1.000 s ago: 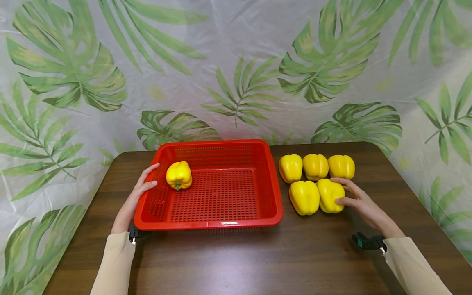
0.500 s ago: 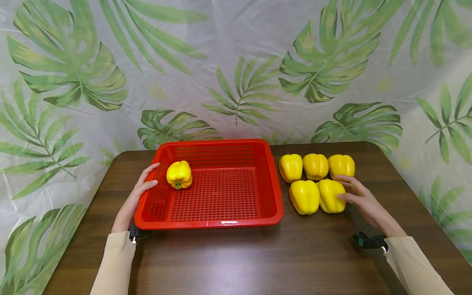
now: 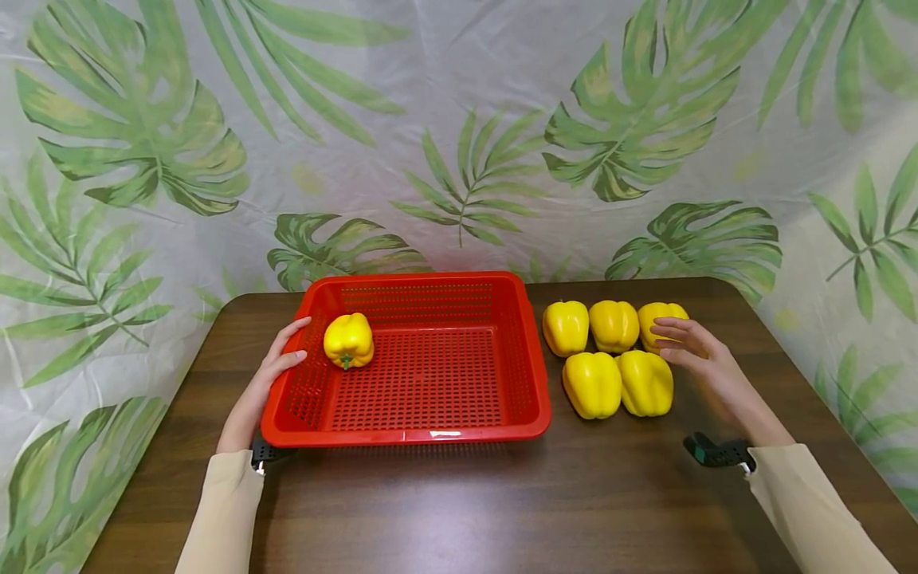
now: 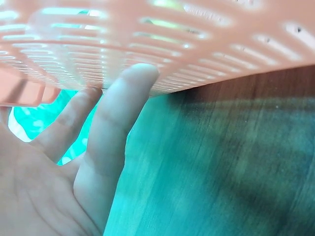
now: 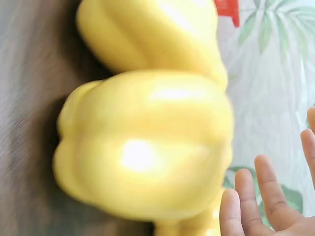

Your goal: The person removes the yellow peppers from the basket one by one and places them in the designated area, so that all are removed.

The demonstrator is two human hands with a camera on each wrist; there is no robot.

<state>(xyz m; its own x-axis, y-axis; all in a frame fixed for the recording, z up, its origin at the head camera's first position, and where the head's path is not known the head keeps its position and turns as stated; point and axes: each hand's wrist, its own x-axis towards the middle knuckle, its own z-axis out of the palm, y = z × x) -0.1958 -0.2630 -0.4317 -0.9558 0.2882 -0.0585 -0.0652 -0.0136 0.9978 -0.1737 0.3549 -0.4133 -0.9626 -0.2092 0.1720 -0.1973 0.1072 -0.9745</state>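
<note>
A red perforated plastic basket (image 3: 416, 437) stands on the table with one yellow bell pepper (image 3: 348, 340) inside, at its left. My left hand (image 3: 267, 373) holds the basket's left side, thumb and a finger over the rim. In the left wrist view, lower fingers (image 4: 110, 128) press the slotted outer wall. My right hand (image 3: 699, 352) has its fingers spread, holding nothing, and overlaps the back right bell pepper (image 3: 656, 317). Just left of it lies the front right bell pepper (image 3: 645, 384), beside the front left bell pepper (image 3: 592, 386).
Two more bell peppers, the back left (image 3: 566, 328) and back middle (image 3: 613, 325), sit close to the basket's right side. A leaf-patterned cloth (image 3: 473, 119) hangs behind the dark wooden table (image 3: 459, 510).
My right hand has come off the front right bell pepper and moved up and slightly right, toward the back right one. The left hand and basket have stayed in place.
</note>
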